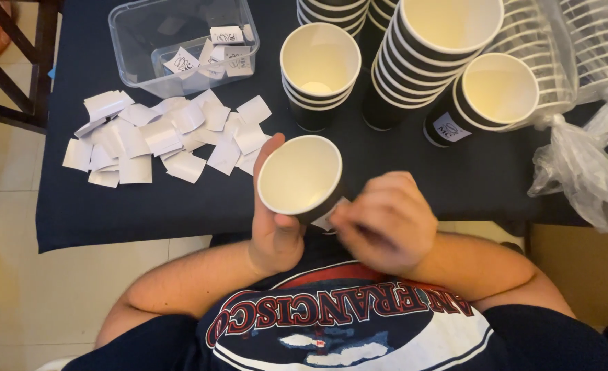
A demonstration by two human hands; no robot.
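Held paper cup (301,177): paper, matt cream inside, black smooth outside.
White slips (159,137): thin paper, matt, some curled.
Storage box (135,48): clear plastic, glossy.
Table (455,172): covered with dark cloth, matt.
Bag (578,165): thin clear plastic film, shiny, wrinkled.
Chair (39,62): dark wood, smooth.

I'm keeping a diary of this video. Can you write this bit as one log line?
left hand: holds paper cup | right hand: pressing white sticker on cup | table: cup stacks, paper slips
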